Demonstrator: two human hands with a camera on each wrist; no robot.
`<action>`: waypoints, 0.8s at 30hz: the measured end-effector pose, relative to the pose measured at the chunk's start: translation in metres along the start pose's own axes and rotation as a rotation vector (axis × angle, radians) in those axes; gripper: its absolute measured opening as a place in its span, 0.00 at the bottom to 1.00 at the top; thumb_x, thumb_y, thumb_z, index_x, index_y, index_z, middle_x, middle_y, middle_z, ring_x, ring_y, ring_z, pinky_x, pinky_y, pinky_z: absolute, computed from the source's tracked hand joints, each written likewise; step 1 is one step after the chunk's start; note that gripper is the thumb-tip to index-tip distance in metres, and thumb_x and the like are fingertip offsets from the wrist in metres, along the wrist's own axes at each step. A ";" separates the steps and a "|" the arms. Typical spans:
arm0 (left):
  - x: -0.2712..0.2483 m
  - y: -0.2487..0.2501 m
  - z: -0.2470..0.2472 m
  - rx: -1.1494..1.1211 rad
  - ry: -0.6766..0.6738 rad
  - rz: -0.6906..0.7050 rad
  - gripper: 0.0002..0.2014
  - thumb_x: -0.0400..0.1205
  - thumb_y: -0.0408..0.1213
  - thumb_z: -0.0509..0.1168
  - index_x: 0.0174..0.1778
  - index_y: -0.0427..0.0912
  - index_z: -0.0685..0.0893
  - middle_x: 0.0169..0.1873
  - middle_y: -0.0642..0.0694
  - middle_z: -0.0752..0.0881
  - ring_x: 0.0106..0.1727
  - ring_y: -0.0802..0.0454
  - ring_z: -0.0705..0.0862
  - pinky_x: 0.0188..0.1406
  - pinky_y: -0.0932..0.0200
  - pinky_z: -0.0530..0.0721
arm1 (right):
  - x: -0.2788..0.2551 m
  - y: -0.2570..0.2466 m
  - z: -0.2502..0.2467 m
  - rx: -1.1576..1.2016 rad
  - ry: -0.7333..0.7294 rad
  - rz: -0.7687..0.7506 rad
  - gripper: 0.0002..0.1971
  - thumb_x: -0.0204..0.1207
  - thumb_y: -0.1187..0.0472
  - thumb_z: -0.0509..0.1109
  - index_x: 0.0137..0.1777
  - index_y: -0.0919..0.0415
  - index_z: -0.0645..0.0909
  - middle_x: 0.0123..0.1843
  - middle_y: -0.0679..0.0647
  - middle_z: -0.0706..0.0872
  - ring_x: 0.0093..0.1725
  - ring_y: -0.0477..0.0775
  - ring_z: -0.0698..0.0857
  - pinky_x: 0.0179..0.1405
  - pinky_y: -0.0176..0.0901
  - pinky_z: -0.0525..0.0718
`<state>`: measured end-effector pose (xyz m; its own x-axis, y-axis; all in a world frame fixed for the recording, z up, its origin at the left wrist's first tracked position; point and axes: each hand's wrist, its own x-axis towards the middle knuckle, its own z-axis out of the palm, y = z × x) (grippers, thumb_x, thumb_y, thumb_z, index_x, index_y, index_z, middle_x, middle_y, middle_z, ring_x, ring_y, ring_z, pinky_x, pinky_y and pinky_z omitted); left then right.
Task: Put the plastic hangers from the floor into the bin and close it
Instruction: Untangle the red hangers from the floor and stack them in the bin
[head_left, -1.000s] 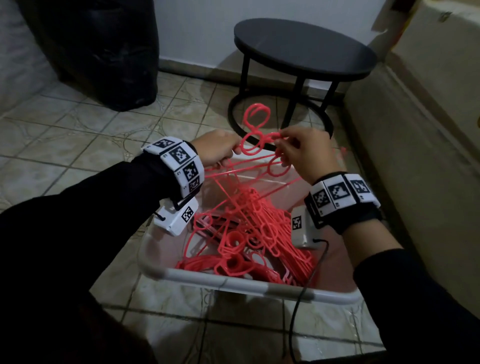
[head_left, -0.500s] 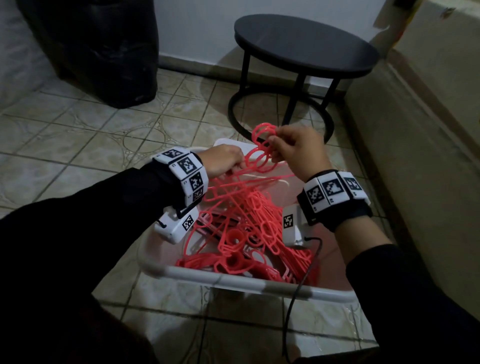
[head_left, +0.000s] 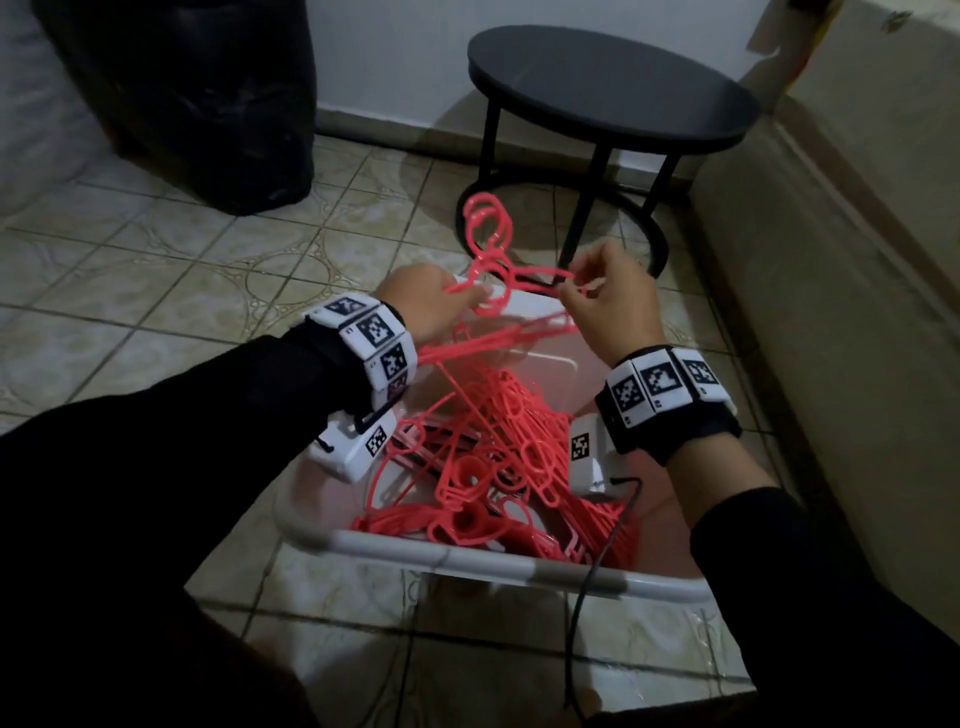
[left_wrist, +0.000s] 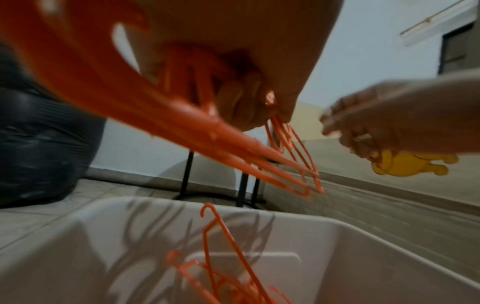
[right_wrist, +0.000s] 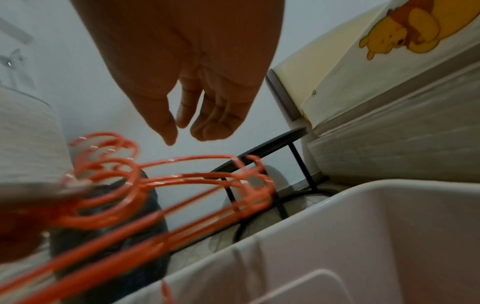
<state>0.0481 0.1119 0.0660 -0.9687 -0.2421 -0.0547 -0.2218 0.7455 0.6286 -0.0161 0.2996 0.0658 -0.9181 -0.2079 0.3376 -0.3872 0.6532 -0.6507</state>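
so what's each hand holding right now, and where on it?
Left hand grips a bunch of pink hangers near the hook necks. Right hand looks empty, fingers loose.

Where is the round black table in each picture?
Head view: the round black table stands at top centre, on the floor beyond the white bin.
Left wrist view: only its thin black legs show, mid-picture, just past the bin's far rim.
Right wrist view: its top edge and a leg show right of centre, above the bin's rim.
Shared landmark: the white bin.
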 end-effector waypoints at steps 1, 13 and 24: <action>0.003 -0.002 -0.008 -0.005 0.032 -0.027 0.26 0.82 0.61 0.59 0.24 0.45 0.76 0.21 0.47 0.76 0.25 0.49 0.75 0.26 0.57 0.66 | 0.000 0.005 -0.001 -0.066 -0.033 -0.002 0.06 0.73 0.64 0.72 0.48 0.63 0.81 0.45 0.53 0.85 0.46 0.55 0.84 0.43 0.40 0.77; 0.014 0.007 -0.049 -0.455 0.077 -0.205 0.15 0.82 0.48 0.53 0.31 0.46 0.67 0.23 0.50 0.65 0.20 0.52 0.61 0.23 0.63 0.56 | -0.053 0.034 0.080 -0.599 -0.789 -0.089 0.15 0.73 0.57 0.72 0.59 0.58 0.80 0.51 0.60 0.86 0.51 0.60 0.86 0.49 0.51 0.84; 0.010 0.006 -0.046 -0.471 -0.037 -0.194 0.12 0.81 0.42 0.53 0.31 0.48 0.65 0.23 0.51 0.62 0.20 0.55 0.57 0.16 0.71 0.53 | -0.036 0.050 0.102 -0.350 -0.642 0.094 0.10 0.77 0.59 0.66 0.54 0.63 0.83 0.50 0.63 0.87 0.52 0.61 0.85 0.45 0.38 0.72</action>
<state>0.0423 0.0855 0.1048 -0.9200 -0.3198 -0.2266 -0.3314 0.3258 0.8855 -0.0110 0.2655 -0.0486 -0.8566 -0.4546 -0.2439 -0.3529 0.8612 -0.3658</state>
